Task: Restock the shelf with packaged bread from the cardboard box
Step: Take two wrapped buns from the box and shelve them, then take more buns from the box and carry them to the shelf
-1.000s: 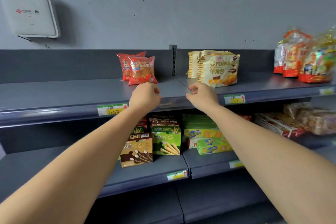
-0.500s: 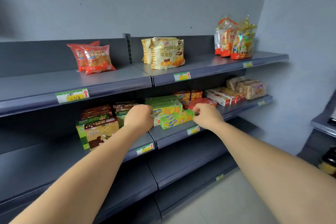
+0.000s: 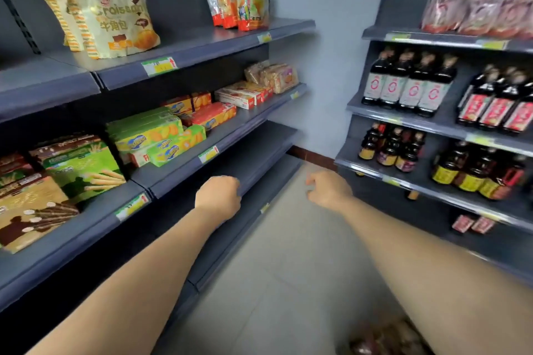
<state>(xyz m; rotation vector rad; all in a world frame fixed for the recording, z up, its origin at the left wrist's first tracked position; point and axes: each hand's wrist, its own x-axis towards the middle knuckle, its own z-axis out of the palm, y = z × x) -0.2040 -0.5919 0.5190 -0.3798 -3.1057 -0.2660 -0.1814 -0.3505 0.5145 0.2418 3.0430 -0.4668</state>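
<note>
The left hand (image 3: 218,197) is an empty fist before the dark grey metal shelf (image 3: 261,150), the right hand (image 3: 328,190) loosely curled, holding nothing, over the pale tiled floor (image 3: 288,268).

Both hands reach forward over the tiled floor (image 3: 288,253) of an aisle. The left hand (image 3: 217,196) is curled into a fist with nothing in it, just in front of the edge of a grey shelf (image 3: 259,153). Up and to the left of it lie green biscuit boxes (image 3: 155,135), with wafer stick boxes (image 3: 80,164) further left and croissant bags (image 3: 115,23) high above. The right hand (image 3: 328,189), its fingers loosely bent, holds nothing and hangs apart from the left. To its right, dark bottles (image 3: 409,81) stand on a second rack (image 3: 403,179). Below the right forearm lies a blurred brownish heap (image 3: 383,337), possibly packaged bread.
</note>
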